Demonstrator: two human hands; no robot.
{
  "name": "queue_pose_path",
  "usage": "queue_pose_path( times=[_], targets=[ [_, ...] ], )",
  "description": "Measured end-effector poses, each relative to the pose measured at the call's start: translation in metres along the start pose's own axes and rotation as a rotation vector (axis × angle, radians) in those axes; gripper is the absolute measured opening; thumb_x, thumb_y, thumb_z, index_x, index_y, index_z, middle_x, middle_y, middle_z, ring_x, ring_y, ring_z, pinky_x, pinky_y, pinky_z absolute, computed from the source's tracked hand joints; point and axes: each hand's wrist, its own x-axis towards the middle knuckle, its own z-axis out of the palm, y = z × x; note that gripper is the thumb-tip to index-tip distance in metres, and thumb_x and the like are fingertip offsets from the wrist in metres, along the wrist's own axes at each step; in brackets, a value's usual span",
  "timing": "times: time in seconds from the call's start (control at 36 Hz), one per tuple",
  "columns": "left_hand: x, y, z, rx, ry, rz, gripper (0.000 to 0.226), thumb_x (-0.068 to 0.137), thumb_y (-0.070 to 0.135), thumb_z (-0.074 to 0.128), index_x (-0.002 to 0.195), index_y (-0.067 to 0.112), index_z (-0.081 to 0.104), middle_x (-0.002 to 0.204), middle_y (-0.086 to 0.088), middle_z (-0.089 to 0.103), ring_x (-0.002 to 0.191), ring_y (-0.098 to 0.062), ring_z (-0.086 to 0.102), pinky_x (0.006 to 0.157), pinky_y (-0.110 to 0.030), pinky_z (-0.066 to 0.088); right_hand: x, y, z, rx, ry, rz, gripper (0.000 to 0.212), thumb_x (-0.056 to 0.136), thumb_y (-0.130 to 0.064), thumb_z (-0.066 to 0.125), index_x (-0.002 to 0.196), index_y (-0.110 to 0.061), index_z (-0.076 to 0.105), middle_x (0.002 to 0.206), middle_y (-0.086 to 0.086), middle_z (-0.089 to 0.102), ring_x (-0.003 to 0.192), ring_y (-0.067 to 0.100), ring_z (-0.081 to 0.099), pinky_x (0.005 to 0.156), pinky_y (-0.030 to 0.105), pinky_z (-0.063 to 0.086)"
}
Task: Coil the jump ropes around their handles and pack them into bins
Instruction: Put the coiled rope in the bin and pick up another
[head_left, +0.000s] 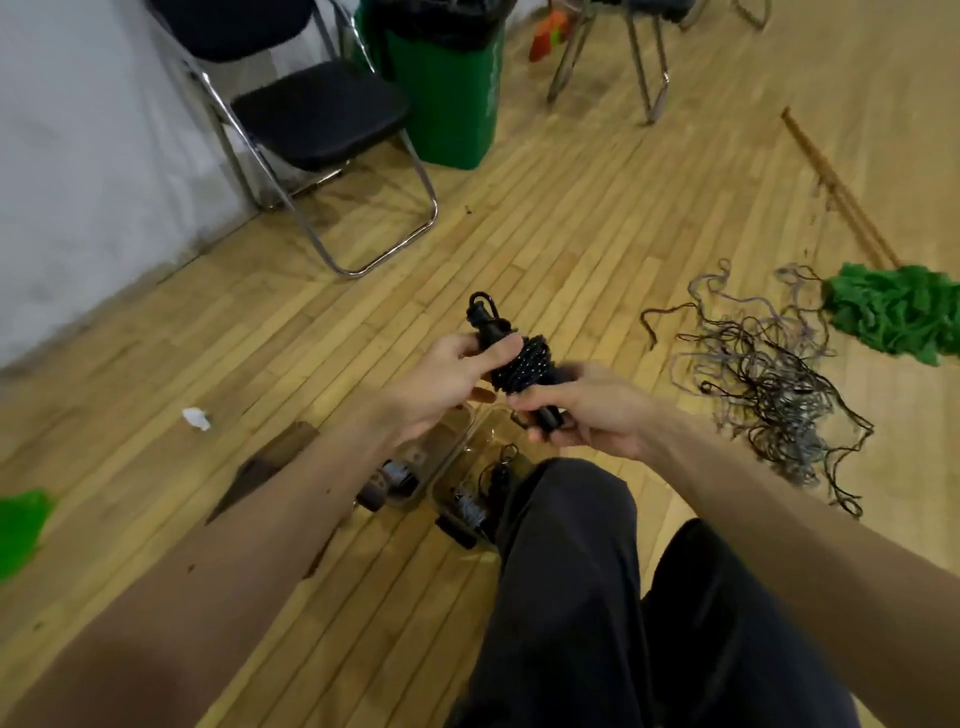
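Above the bins (451, 470), the coiled jump rope (522, 364) slants away, left hand (447, 382) gripping its far end, right hand (589, 410) its near end.

The rope (519, 358) bundle's handles are mostly hidden: fingers (496, 351) of the left hand (441, 384) cover the upper part, and the right hand (587, 410) wraps the lower end, which is blurred. Below, two clear bins (439, 480) lie partly behind the left forearm (260, 519) and the knee (571, 519); their dark contents are too blurred to make out. The green trash can (452, 104) and both chairs (317, 114) are cut off by the top edge, the mop (893, 317) by the right edge, a green patch (21, 530) by the left. An orange thing (550, 34) at the top and a white scrap (196, 418) are too small to tell.
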Motion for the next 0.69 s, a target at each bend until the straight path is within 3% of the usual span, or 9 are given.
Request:
queue_pose_path(
  times=[0.06, 0.14, 0.22, 0.28, 0.36, 0.42, 0.53, 0.64, 0.69],
  targets=[
    [0.013, -0.013, -0.024, -0.033, 0.021, -0.054, 0.058, 0.086, 0.056, 0.065, 0.123, 0.011, 0.066, 0.117, -0.006, 0.073, 0.112, -0.020, 0.068, 0.100, -0.040, 0.051, 0.029, -0.007, 0.013, -0.078, 0.015, 0.011, 0.065, 0.081, -0.015, 0.083, 0.133, -0.009, 0.044, 0.082, 0.008, 0.068, 0.056, 0.014, 0.064, 0.044, 0.022, 0.046],
    [0.030, -0.035, -0.058, -0.124, 0.098, -0.096, 0.048, 0.093, 0.039, 0.060, 0.124, 0.002, 0.063, 0.119, -0.012, 0.071, 0.112, -0.022, 0.068, 0.098, -0.037, 0.054, 0.073, -0.013, 0.032, -0.286, 0.008, -0.019, 0.063, 0.083, -0.023, 0.082, 0.131, -0.017, 0.041, 0.081, 0.007, 0.069, 0.049, 0.008, 0.059, 0.042, 0.020, 0.043],
    [0.041, -0.058, -0.082, -0.149, 0.120, -0.150, 0.038, 0.098, 0.026, 0.059, 0.124, -0.002, 0.063, 0.118, -0.012, 0.072, 0.112, -0.022, 0.068, 0.099, -0.037, 0.053, 0.111, -0.010, 0.036, -0.450, -0.006, -0.069, 0.067, 0.084, -0.038, 0.080, 0.137, -0.018, 0.044, 0.100, 0.006, 0.070, 0.073, 0.012, 0.067, 0.058, 0.023, 0.053],
    [0.052, -0.078, -0.094, -0.120, 0.156, -0.181, 0.035, 0.097, 0.023, 0.063, 0.124, 0.001, 0.065, 0.115, -0.007, 0.074, 0.108, -0.018, 0.070, 0.096, -0.033, 0.055, 0.141, -0.004, 0.033, -0.586, -0.032, -0.066, 0.071, 0.085, -0.049, 0.075, 0.141, -0.017, 0.046, 0.111, 0.001, 0.065, 0.092, 0.015, 0.067, 0.077, 0.029, 0.058],
    [0.071, -0.114, -0.105, -0.096, 0.233, -0.205, 0.021, 0.095, 0.018, 0.066, 0.115, 0.010, 0.065, 0.109, -0.004, 0.075, 0.099, -0.014, 0.072, 0.078, -0.022, 0.057, 0.186, 0.011, 0.033, -0.679, -0.091, -0.058, 0.076, 0.088, -0.054, 0.070, 0.150, -0.023, 0.041, 0.136, 0.000, 0.056, 0.118, 0.019, 0.058, 0.098, 0.032, 0.049],
    [0.087, -0.145, -0.113, -0.084, 0.294, -0.256, 0.025, 0.093, 0.019, 0.070, 0.116, 0.013, 0.062, 0.109, -0.004, 0.074, 0.099, -0.014, 0.072, 0.080, -0.023, 0.057, 0.219, 0.026, 0.039, -0.706, -0.136, -0.080, 0.073, 0.091, -0.049, 0.068, 0.153, -0.028, 0.037, 0.143, 0.000, 0.053, 0.125, 0.020, 0.054, 0.102, 0.031, 0.044],
    [0.120, -0.208, -0.132, -0.059, 0.423, -0.368, 0.049, 0.084, 0.029, 0.080, 0.125, 0.009, 0.063, 0.117, -0.009, 0.071, 0.109, -0.021, 0.069, 0.100, -0.042, 0.054, 0.280, 0.063, 0.057, -0.763, -0.245, -0.043, 0.073, 0.094, -0.038, 0.067, 0.156, -0.031, 0.029, 0.149, -0.002, 0.048, 0.130, 0.017, 0.049, 0.096, 0.022, 0.036],
    [0.147, -0.263, -0.142, -0.037, 0.467, -0.449, 0.026, 0.090, 0.023, 0.075, 0.112, 0.014, 0.063, 0.118, -0.008, 0.068, 0.112, -0.020, 0.064, 0.103, -0.038, 0.051, 0.330, 0.097, 0.066, -0.781, -0.329, 0.021, 0.072, 0.098, -0.023, 0.061, 0.159, -0.026, 0.023, 0.150, 0.001, 0.046, 0.125, 0.017, 0.049, 0.086, 0.017, 0.034],
    [0.161, -0.291, -0.146, -0.031, 0.500, -0.493, 0.029, 0.092, 0.020, 0.072, 0.117, 0.013, 0.060, 0.120, -0.008, 0.066, 0.114, -0.021, 0.062, 0.105, -0.040, 0.049, 0.356, 0.116, 0.070, -0.749, -0.343, 0.028, 0.066, 0.099, -0.014, 0.058, 0.157, -0.020, 0.027, 0.144, 0.008, 0.050, 0.116, 0.020, 0.053, 0.082, 0.021, 0.042]
  ],
)
